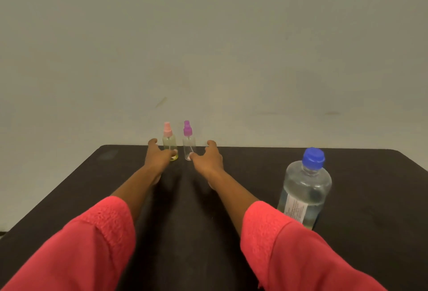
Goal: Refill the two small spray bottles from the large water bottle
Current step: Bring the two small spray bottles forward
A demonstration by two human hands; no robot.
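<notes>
Left hand (159,154): is hovering released, fingers spread, thumb by the base of the pink-capped spray bottle (169,143).
Right hand (208,157): is hovering released too, thumb by the purple-capped spray bottle (188,144).
Both small bottles: are standing upright, side by side, at the table (69,186) far edge.
Large water bottle (305,188): is standing capped on the right, well apart.
</notes>
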